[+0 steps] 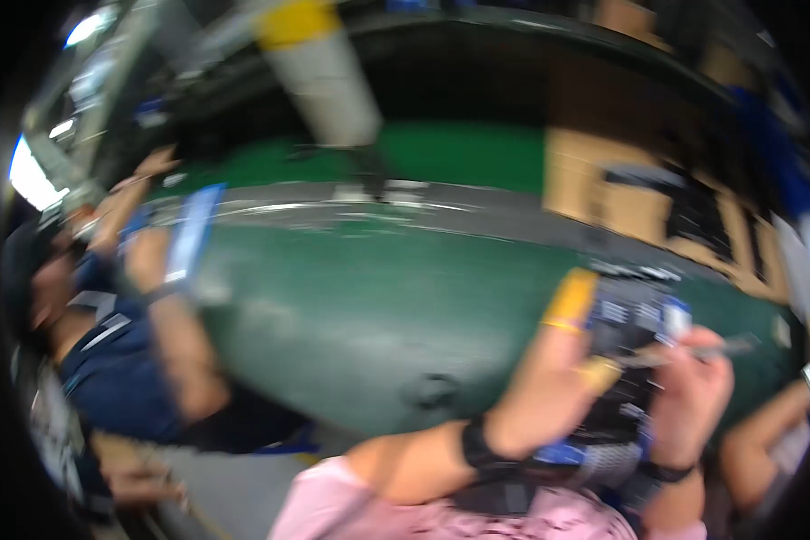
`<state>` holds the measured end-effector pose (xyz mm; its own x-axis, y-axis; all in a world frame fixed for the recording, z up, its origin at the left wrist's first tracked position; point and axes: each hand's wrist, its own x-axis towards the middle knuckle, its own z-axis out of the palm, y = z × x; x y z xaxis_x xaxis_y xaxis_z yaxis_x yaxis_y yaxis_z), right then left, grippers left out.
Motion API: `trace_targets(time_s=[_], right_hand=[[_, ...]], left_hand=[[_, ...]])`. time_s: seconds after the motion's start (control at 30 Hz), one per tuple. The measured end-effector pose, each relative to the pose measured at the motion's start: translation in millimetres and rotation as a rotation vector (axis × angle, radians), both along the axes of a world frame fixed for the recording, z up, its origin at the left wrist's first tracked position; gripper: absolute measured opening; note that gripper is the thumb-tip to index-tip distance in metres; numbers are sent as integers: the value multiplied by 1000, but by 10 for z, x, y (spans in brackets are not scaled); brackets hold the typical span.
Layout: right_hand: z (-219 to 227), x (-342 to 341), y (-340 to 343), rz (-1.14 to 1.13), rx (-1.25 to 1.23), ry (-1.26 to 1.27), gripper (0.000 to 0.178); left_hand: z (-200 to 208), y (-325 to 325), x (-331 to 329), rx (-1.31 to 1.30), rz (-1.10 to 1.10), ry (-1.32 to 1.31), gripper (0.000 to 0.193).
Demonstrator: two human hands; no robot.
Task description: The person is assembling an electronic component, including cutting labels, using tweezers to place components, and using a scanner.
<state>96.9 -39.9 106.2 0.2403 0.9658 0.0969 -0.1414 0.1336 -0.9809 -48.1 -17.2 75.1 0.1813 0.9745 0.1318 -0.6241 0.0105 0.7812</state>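
Note:
The picture is smeared by motion. My left hand [542, 385], with yellow covers on the forefinger and thumb, grips the left side of a dark boxy part [619, 317] with grey and blue patches. At its right, my right hand [695, 391] is closed in a pinch around a thin grey tool [740, 345], whose kind is too blurred to name. The tool lies roughly sideways, its left end close to my left thumb. A small white-and-blue piece [677, 317] shows at the part's right edge. Black bands circle both my wrists.
Beneath my hands runs a green work surface [333, 315] with a grey strip [486, 200] behind it. Cardboard [594, 175] carrying black parts [693, 211] stands at the back right. A co-worker [126, 360] holds a blue-edged sheet [193, 236] at left; another person's arm [769, 432] is at right.

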Motion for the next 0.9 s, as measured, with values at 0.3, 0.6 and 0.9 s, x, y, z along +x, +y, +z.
trace_targets(time_s=[0.3, 0.6, 0.9], right_hand=[[-349, 832, -116, -2, 182, 192, 15], [-320, 1195, -517, -380, 160, 194, 16], [-162, 1197, -668, -326, 129, 206, 11]], left_hand=[[-3, 1322, -420, -191, -89, 26, 23], [164, 2675, -131, -47, 667, 1906, 53], [-259, 2558, 1817, 98, 275, 1604, 54]])
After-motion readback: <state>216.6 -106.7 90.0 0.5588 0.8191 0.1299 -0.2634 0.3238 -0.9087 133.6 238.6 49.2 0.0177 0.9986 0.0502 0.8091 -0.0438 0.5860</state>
